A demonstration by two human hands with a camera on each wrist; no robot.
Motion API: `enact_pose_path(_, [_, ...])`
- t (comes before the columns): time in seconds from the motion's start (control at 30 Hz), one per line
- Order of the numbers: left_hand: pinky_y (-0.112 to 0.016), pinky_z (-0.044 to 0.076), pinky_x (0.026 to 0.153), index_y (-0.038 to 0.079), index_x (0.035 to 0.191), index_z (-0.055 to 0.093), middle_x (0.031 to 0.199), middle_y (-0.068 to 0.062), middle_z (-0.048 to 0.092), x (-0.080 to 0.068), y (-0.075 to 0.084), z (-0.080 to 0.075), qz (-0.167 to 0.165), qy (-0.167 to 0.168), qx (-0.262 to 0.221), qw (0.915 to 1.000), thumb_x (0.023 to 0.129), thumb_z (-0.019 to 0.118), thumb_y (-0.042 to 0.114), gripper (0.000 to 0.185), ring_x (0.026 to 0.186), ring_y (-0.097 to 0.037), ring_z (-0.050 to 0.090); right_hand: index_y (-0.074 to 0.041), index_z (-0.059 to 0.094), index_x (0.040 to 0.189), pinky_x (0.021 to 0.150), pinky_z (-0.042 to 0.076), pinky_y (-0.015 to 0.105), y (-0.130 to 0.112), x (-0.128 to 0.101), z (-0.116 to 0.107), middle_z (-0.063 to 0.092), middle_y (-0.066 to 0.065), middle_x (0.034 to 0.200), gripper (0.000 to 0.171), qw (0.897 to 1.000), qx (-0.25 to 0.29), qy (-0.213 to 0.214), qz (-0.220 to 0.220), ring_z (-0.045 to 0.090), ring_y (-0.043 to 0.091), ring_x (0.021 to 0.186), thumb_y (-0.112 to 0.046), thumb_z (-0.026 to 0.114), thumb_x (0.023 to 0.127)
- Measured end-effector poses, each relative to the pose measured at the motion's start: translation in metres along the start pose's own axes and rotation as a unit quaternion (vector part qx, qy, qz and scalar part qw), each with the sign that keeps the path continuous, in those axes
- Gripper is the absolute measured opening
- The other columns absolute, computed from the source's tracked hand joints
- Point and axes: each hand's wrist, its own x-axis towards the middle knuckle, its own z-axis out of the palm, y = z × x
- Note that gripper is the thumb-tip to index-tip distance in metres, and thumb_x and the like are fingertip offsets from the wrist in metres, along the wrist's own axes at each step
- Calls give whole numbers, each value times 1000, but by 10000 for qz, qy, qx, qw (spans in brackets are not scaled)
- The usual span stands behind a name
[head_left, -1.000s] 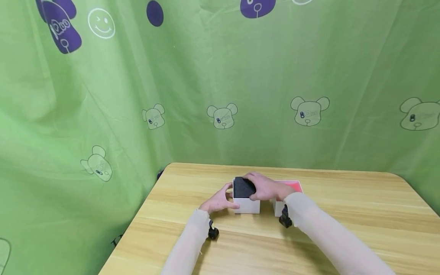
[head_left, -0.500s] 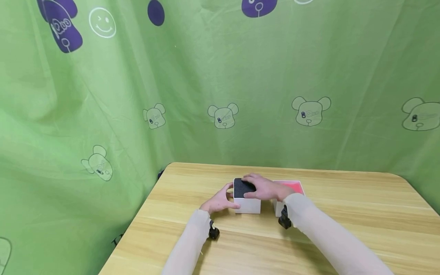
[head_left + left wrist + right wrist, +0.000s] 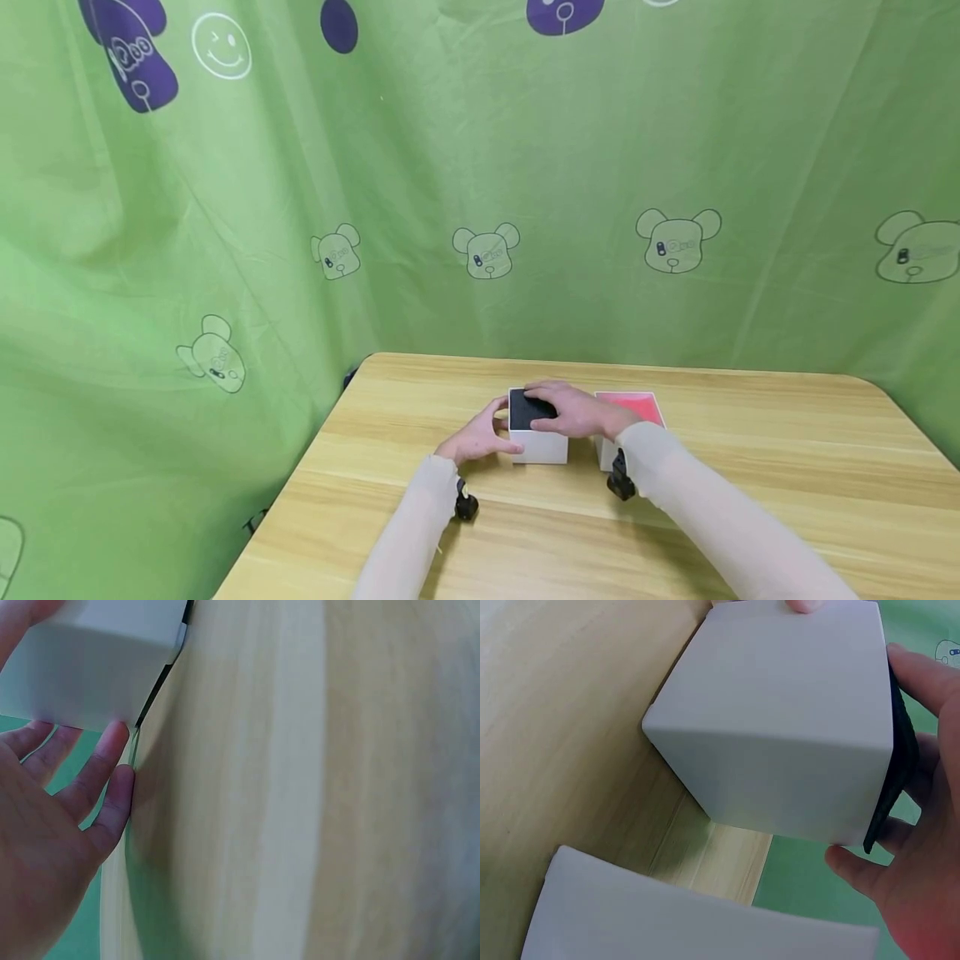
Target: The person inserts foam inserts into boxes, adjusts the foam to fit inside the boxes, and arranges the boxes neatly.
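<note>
A white box (image 3: pixel 538 446) is seen standing on the table (image 3: pixel 750 467), a little left of the middle and toward the far edge, with a black foam pad (image 3: pixel 529 410) set in its open top. The pad is covered on its right part by the right hand (image 3: pixel 573 411), whose fingers (image 3: pixel 546 392) are laid across the top of it while the thumb is brought down against the near edge; in the right wrist view the dark pad (image 3: pixel 897 761) is seen pressed between the box (image 3: pixel 780 727) and those curled fingers (image 3: pixel 928 679), so the pad is gripped. The left side of the box is met by the left hand (image 3: pixel 477 439), with the thumb on the near wall and the fingertips (image 3: pixel 498 407) on the far left corner. In the left wrist view the box (image 3: pixel 90 664) is touched by relaxed, nearly straight fingers (image 3: pixel 94 769) that are not wrapped round it.

Just beside the box, to its right, a second white box with a red top (image 3: pixel 633 408) is set, partly hidden by the right forearm. Behind the table a green curtain (image 3: pixel 480 183) printed with bears is hung.
</note>
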Motion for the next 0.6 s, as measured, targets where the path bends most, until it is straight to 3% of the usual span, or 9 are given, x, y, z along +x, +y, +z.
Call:
enact_pose_path(0.23, [-30, 46, 89, 11, 148, 22, 147, -7, 31, -2, 4, 0, -113, 73, 236, 9996, 77, 76, 4, 89, 117, -21, 51, 0, 49, 134, 104, 31, 53, 1, 0, -1, 42, 18, 141, 50, 9998, 4, 35, -181, 37, 38, 129, -27, 61, 93])
enact_pose_path(0.6, [-30, 48, 88, 9, 148, 21, 146, -10, 32, -2, 4, 0, 71, -37, 178, 9998, 78, 76, 5, 89, 116, -22, 52, 0, 53, 130, 103, 32, 53, 2, 4, 0, 47, 18, 136, 47, 9994, -16, 52, -331, 40, 38, 127, -26, 62, 92])
